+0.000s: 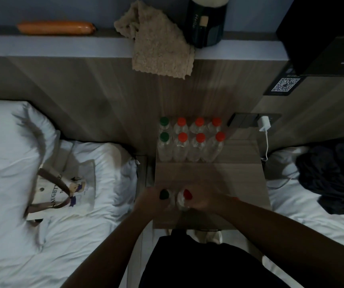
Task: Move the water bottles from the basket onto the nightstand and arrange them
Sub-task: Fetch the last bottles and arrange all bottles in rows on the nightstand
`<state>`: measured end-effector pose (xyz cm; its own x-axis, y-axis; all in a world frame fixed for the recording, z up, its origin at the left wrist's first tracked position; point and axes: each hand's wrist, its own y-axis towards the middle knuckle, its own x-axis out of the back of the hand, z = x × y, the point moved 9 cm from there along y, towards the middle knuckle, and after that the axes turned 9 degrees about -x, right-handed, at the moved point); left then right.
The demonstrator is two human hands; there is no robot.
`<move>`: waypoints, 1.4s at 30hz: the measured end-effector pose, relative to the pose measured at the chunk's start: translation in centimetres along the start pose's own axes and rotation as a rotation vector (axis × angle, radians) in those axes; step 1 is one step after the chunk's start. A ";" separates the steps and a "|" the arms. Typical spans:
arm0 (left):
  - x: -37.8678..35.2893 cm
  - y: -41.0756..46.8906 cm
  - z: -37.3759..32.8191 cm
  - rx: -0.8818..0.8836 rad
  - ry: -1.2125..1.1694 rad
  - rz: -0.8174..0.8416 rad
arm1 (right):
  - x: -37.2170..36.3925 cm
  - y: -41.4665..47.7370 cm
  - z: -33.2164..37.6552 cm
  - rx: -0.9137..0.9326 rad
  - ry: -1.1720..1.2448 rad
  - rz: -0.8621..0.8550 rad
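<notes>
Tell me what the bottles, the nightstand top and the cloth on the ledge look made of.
Bottles: clear thin plastic, you see through them, with matte plastic caps.
Nightstand top: wood-grain laminate or veneer, smooth, streaked grey-brown.
Cloth: beige looped terry or knit, nubby and limp.

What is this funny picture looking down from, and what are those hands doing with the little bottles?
The camera sits on a person's head, looking down at their own arms. No robot here. The left hand holds a green-capped bottle, and the right hand holds a red-capped bottle, above the wooden nightstand. At the back of it stand eight bottles in two neat rows: two green caps, six red. A tote bag lies on the white bed to the left.
</notes>
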<state>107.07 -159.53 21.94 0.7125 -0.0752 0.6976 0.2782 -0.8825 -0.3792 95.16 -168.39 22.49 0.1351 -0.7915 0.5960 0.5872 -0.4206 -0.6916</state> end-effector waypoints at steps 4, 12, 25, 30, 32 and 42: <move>1.5 1.5 -0.5 -0.036 0.037 -0.003 | 2.4 0.6 0.6 -0.033 -0.117 -0.118; 3.5 5.1 -0.2 -0.081 -0.028 -0.076 | 5.1 3.4 0.3 -0.147 0.051 -0.247; 2.8 7.1 0.0 -0.095 -0.038 -0.090 | 5.1 5.1 0.3 -0.169 0.107 -0.297; 2.0 6.0 0.9 -0.077 -0.156 -0.158 | 3.9 5.4 -1.2 -0.178 0.246 -0.261; 1.1 5.7 2.2 0.020 -0.195 -0.158 | 2.6 6.1 -2.1 -0.189 0.295 -0.193; -4.6 7.3 5.8 0.236 -0.533 -0.036 | -2.3 10.8 -6.9 -0.431 0.539 0.138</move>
<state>109.59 -162.97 12.44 0.9087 0.2506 0.3339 0.4007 -0.7481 -0.5289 95.70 -174.17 10.89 -0.2943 -0.9130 0.2826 0.2097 -0.3502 -0.9129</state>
